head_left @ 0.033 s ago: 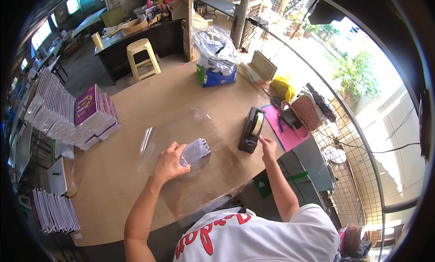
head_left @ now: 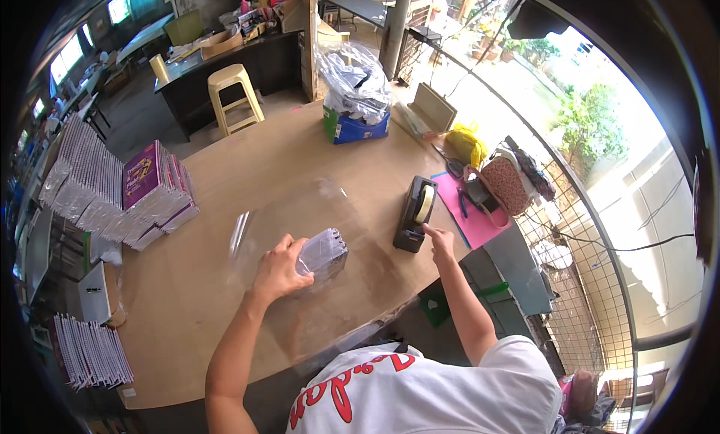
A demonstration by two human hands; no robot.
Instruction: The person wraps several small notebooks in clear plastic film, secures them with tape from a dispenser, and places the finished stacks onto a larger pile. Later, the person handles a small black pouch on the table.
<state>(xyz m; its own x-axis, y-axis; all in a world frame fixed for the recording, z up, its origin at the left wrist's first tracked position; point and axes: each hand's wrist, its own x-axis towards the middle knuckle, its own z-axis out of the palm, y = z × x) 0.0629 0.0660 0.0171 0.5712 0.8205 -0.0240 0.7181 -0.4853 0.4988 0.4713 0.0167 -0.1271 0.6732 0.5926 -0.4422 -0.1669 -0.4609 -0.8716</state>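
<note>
My left hand (head_left: 280,270) is wrapped round a small block-shaped bundle (head_left: 322,254) in clear plastic, its far end showing a row of light and dark edges. Under and around the bundle, a wide clear plastic sheet (head_left: 315,201) is spread over the brown tabletop (head_left: 225,186). To the right stands a black tape dispenser (head_left: 411,228) with a roll of tape (head_left: 424,204) in it. The fingers of my right hand (head_left: 441,243) are pinched at the dispenser's near right side; any tape between them is too thin to make out.
Stacks of purple-covered books (head_left: 146,180) stand at the left, with another pile (head_left: 90,351) nearer. A blue and green box (head_left: 356,126) full of plastic is at the back. Pliers (head_left: 463,203) lie on pink paper (head_left: 484,228) beside a patterned bag (head_left: 508,185).
My right hand has shifted slightly left, closer to the tape dispenser. My left hand stays on the wrapped bundle.
</note>
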